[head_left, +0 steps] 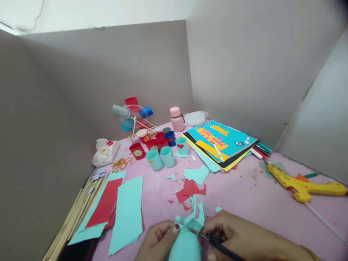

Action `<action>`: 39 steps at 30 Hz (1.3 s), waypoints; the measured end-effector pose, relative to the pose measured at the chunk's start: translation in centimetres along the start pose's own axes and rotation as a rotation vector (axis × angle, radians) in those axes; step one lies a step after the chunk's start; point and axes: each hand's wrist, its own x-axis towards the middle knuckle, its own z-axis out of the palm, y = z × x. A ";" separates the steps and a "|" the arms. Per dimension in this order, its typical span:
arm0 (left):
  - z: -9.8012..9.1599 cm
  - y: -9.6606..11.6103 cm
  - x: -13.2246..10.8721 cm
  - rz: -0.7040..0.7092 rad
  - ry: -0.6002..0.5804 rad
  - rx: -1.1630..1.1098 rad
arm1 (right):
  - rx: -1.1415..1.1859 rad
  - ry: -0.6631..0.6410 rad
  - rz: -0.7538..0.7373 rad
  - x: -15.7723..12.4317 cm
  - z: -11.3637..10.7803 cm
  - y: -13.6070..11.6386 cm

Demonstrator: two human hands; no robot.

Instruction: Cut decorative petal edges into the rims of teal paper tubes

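At the pink table's (pixel 244 195) near edge, my left hand (pixel 156 241) pinches the turquoise paper roll (pixel 186 246) near its fringed top. My right hand (pixel 239 235) is closed around scissors (pixel 217 242). The roll looks light and easily creased, best gripped gently.

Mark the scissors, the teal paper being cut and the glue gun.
scissors (pixel 217 243), head view, on the dark blades.
teal paper (pixel 186 248), head view, on its smooth lower part.
glue gun (pixel 304 185), head view, on its yellow body.
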 end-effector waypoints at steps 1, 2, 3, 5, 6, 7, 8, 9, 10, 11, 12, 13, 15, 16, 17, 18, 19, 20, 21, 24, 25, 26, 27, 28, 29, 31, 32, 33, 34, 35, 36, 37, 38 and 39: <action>0.0 0.0 0.0 -0.006 -0.002 -0.001 | -0.002 0.005 -0.004 0.0 -0.1 0.2; 0.0 0.0 0.0 -0.009 -0.005 -0.002 | -0.006 0.013 -0.010 0.0 -0.1 0.5; 0.0 0.0 0.0 -0.011 -0.005 -0.007 | -0.009 0.027 -0.015 0.1 -0.2 0.7; 0.0 0.0 0.1 -0.015 0.011 -0.030 | 0.004 0.083 -0.029 0.2 -0.4 0.9; -0.1 -0.1 0.2 -0.010 0.034 -0.056 | 0.023 0.120 -0.036 0.3 -0.5 1.0; -0.2 -0.2 0.4 -0.002 0.065 -0.091 | 0.047 0.157 -0.039 0.5 -0.5 0.9; -0.4 -0.3 0.6 0.006 0.100 -0.128 | 0.071 0.190 -0.042 0.6 -0.5 0.9; -0.5 -0.5 0.8 0.011 0.134 -0.160 | 0.095 0.217 -0.047 0.8 -0.4 0.8; -0.7 -0.7 1.1 0.013 0.160 -0.187 | 0.117 0.236 -0.055 0.9 -0.3 0.6; -0.9 -0.9 1.3 0.008 0.176 -0.206 | 0.139 0.252 -0.064 1.1 -0.2 0.6; -1.0 -1.2 1.6 0.001 0.185 -0.221 | 0.163 0.269 -0.077 1.2 0.0 0.5; -1.0 -1.5 1.8 -0.007 0.192 -0.236 | 0.187 0.289 -0.093 1.3 0.2 0.5; -0.8 -2.3 2.3 -0.027 0.209 -0.277 | 0.231 0.336 -0.127 1.5 0.6 0.6; -0.7 -2.7 2.5 -0.037 0.215 -0.294 | 0.246 0.357 -0.143 1.6 0.8 0.6; -0.5 -3.1 2.7 -0.047 0.219 -0.307 | 0.253 0.377 -0.155 1.6 0.9 0.7; -0.4 -3.5 2.8 -0.058 0.219 -0.314 | 0.255 0.393 -0.163 1.7 1.0 0.8; -0.3 -3.8 2.9 -0.070 0.216 -0.318 | 0.254 0.402 -0.168 1.7 1.1 0.9; -0.2 -4.1 3.1 -0.076 0.213 -0.322 | 0.253 0.405 -0.173 1.8 1.1 1.1; -0.2 -4.3 3.2 -0.079 0.214 -0.331 | 0.255 0.402 -0.178 1.8 1.1 1.1; -0.3 -4.2 3.3 -0.062 0.226 -0.362 | 0.259 0.411 -0.208 2.0 0.8 1.3; -0.4 -4.1 3.3 -0.057 0.228 -0.374 | 0.257 0.420 -0.219 2.0 0.7 1.3; -0.5 -4.0 3.3 -0.065 0.220 -0.388 | 0.254 0.431 -0.225 2.1 0.6 1.3; -0.6 -3.9 3.3 -0.081 0.207 -0.405 | 0.251 0.443 -0.228 2.1 0.5 1.2; -0.7 -3.9 3.4 -0.103 0.188 -0.424 | 0.247 0.453 -0.224 2.0 0.5 1.2; -0.8 -3.9 3.5 -0.128 0.167 -0.442 | 0.243 0.460 -0.217 2.0 0.5 1.1; -0.9 -4.1 3.7 -0.185 0.128 -0.464 | 0.237 0.458 -0.198 2.0 0.5 1.0; -1.0 -4.2 3.7 -0.210 0.116 -0.464 | 0.233 0.450 -0.193 2.0 0.6 1.0; -0.9 -4.3 3.7 -0.226 0.111 -0.463 | 0.228 0.442 -0.190 1.9 0.7 0.9; -0.8 -4.3 3.6 -0.230 0.113 -0.462 | 0.221 0.439 -0.190 1.9 0.7 0.9; -0.7 -4.4 3.5 -0.217 0.124 -0.462 | 0.214 0.441 -0.190 1.9 0.7 0.8; -0.5 -4.4 3.3 -0.192 0.137 -0.465 | 0.205 0.448 -0.187 1.8 0.7 0.7; -0.3 -4.3 3.1 -0.167 0.145 -0.467 | 0.198 0.460 -0.182 1.7 0.6 0.6; -0.1 -4.2 2.9 -0.149 0.149 -0.469 | 0.193 0.475 -0.177 1.6 0.5 0.4; 0.1 -4.1 2.7 -0.139 0.149 -0.471 | 0.186 0.486 -0.170 1.5 0.3 0.2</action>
